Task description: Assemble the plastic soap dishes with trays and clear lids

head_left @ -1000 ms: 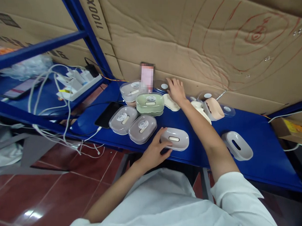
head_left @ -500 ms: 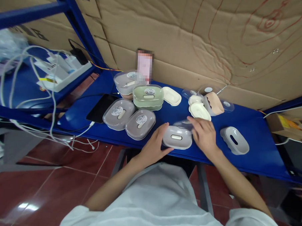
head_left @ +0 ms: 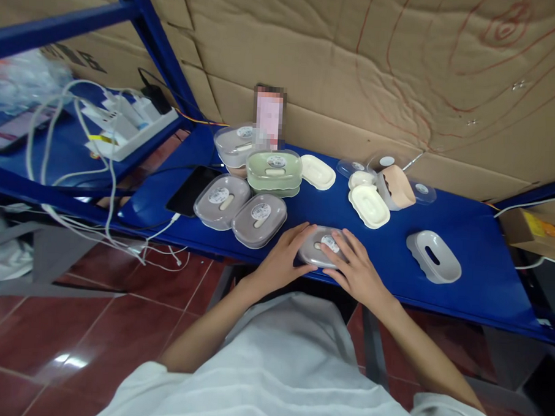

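Note:
A grey oval soap box (head_left: 308, 256) sits at the table's front edge between my hands, with a clear labelled lid (head_left: 328, 237) over its top. My left hand (head_left: 282, 257) grips the box's left side, thumb at the near edge and fingers at the far edge. Spread across the right part of the lid, the fingers of my right hand (head_left: 358, 270) hold it against the box. Left of my hands lie two lidded grey soap boxes (head_left: 260, 219). Behind them stand a lidded green soap box (head_left: 274, 171) and another lidded grey one (head_left: 232, 146).
A grey slotted base (head_left: 445, 259) lies at the right. Cream trays (head_left: 370, 207), a peach base (head_left: 395, 187) and clear lids (head_left: 420, 191) are at the back. A dark phone (head_left: 190, 189), cables and a power strip (head_left: 143, 134) lie left. Cardboard (head_left: 311, 62) walls the back.
My right hand has brought the clear lid from behind the grey soap box onto its top. The left hand stays at the box's side. The camera view has shifted slightly.

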The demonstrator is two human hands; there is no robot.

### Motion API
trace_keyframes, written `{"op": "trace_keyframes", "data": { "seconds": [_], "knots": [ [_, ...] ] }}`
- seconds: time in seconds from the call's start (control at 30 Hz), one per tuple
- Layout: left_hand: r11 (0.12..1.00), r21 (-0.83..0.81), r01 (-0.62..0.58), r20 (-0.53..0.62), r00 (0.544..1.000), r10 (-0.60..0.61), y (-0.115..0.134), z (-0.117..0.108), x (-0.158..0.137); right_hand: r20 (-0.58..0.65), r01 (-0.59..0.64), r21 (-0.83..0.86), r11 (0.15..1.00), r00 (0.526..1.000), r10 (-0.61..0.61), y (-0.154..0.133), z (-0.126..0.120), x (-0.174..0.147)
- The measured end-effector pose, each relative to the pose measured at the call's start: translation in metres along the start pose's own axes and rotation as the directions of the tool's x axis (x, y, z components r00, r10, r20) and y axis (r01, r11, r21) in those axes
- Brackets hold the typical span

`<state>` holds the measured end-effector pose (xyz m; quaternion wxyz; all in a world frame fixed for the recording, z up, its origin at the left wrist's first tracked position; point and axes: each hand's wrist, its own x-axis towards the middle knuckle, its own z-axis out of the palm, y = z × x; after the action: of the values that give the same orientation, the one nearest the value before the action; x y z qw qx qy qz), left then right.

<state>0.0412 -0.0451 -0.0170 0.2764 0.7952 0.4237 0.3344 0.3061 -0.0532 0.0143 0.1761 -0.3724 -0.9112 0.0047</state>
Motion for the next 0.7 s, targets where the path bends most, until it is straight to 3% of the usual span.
{"op": "trace_keyframes", "data": {
  "seconds": [0.3,0.47,0.6,0.7],
  "knots": [
    [0.999,-0.038,0.022,0.015,1.000,-0.021,-0.001,-0.004,0.003,0.036,-0.008,0.043,0.999,0.999,0.007,0.006,-0.002,0.005],
    [1.000,0.007,-0.026,-0.023,0.999,0.026,0.001,0.001,0.000,-0.019,-0.029,0.200,0.979,0.999,0.034,0.013,0.008,-0.006],
    [0.994,0.094,-0.056,-0.156,0.985,0.070,0.016,-0.010,-0.014,-0.147,-0.061,0.299,0.952,0.983,0.109,0.020,0.010,-0.018],
    [0.976,0.213,0.032,-0.373,0.927,0.051,0.022,-0.042,-0.030,-0.215,-0.173,0.326,0.929,0.944,0.251,0.021,0.010,-0.021]
  ]
}}
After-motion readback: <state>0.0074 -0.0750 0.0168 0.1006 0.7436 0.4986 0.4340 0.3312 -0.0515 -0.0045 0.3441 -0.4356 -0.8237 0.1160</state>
